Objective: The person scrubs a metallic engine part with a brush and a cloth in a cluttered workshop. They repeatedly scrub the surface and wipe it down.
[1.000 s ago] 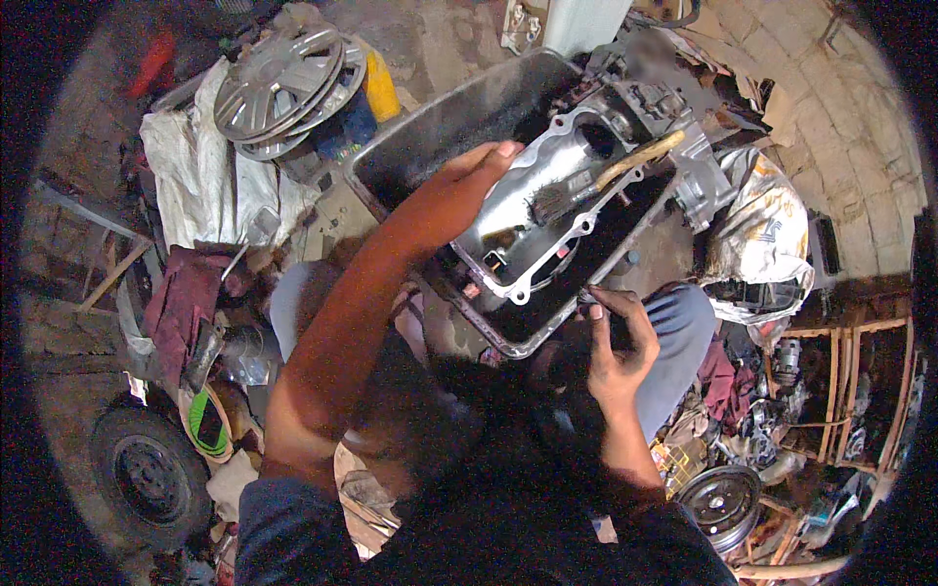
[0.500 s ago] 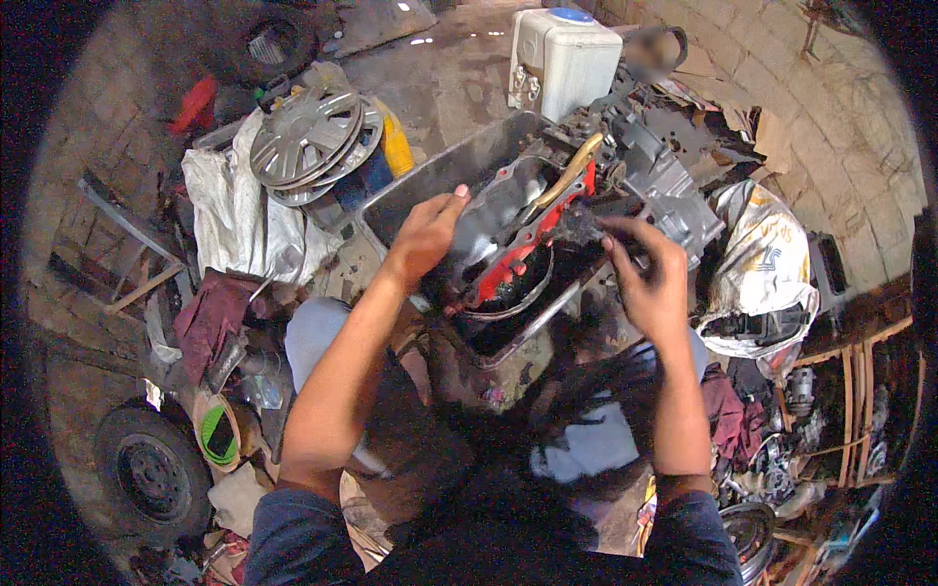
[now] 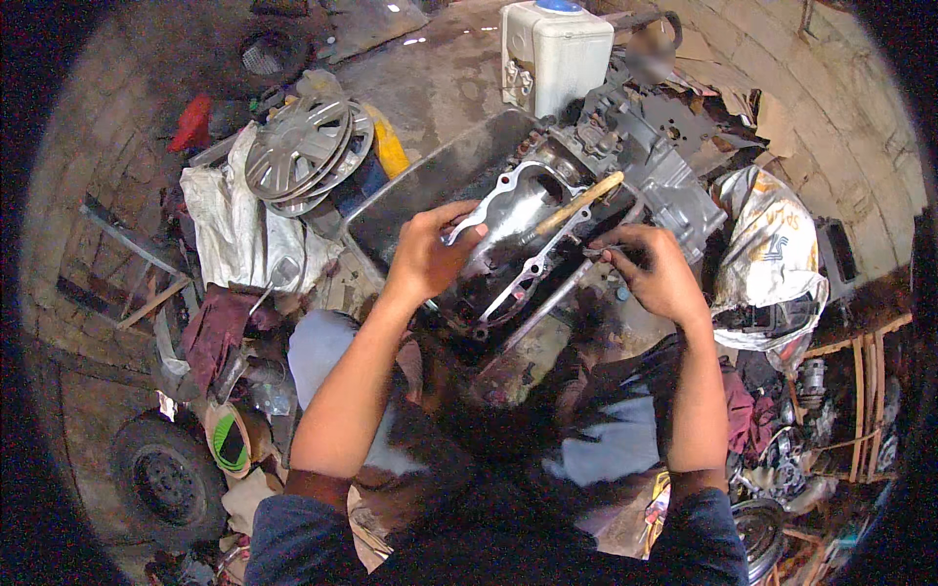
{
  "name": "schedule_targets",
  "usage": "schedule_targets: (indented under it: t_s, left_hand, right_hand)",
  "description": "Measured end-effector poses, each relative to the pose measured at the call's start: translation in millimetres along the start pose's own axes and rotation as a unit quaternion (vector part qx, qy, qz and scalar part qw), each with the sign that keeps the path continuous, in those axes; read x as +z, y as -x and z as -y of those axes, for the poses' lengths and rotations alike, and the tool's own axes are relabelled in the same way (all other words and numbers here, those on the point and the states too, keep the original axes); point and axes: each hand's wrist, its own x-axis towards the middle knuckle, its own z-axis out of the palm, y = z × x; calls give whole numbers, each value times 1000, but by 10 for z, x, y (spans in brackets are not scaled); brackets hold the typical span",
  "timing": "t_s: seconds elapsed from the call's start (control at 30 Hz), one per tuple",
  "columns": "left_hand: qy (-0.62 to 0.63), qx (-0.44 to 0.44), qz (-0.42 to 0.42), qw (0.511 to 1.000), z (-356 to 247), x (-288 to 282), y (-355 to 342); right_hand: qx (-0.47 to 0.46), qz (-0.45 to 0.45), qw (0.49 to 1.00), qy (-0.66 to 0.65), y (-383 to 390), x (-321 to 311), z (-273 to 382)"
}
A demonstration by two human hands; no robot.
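Note:
A metal engine or gearbox casing [image 3: 506, 191] with a bright bolt-holed flange rests tilted in a dark grey tub [image 3: 422, 168]. My left hand [image 3: 430, 252] grips the flange's left edge, thumb over the rim. Inside the casing's hollow lies a brush [image 3: 583, 203] with a pale wooden handle, its head toward the middle. My right hand [image 3: 653, 269] is off the casing, above the tub's right rim. Its thumb and forefinger are pinched on something small and dark that I cannot make out.
Beyond the tub stand a white jerrycan [image 3: 555, 61] and a grey gearbox housing [image 3: 664, 181]. Wheel covers [image 3: 298, 146] lie on a white sack at left, and another white sack [image 3: 767, 249] sits at right. A tyre [image 3: 164, 479] is at lower left.
The casing has turned so that its bright flange faces up and its red side is mostly out of sight. My left hand has moved onto the rim. My right fingers have closed to a pinch.

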Motion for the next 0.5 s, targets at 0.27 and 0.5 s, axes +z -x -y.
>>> schedule_targets:
  t_s: [0.27,0.5]
  left_hand:
    - [118,-136,155,971,39,-218,-103]
    - [165,-154,127,966,408,-185,-75]
  right_hand:
    - [31,-15,999,-17,-81,208,-154]
    - [17,90,995,-42,-180,161,83]
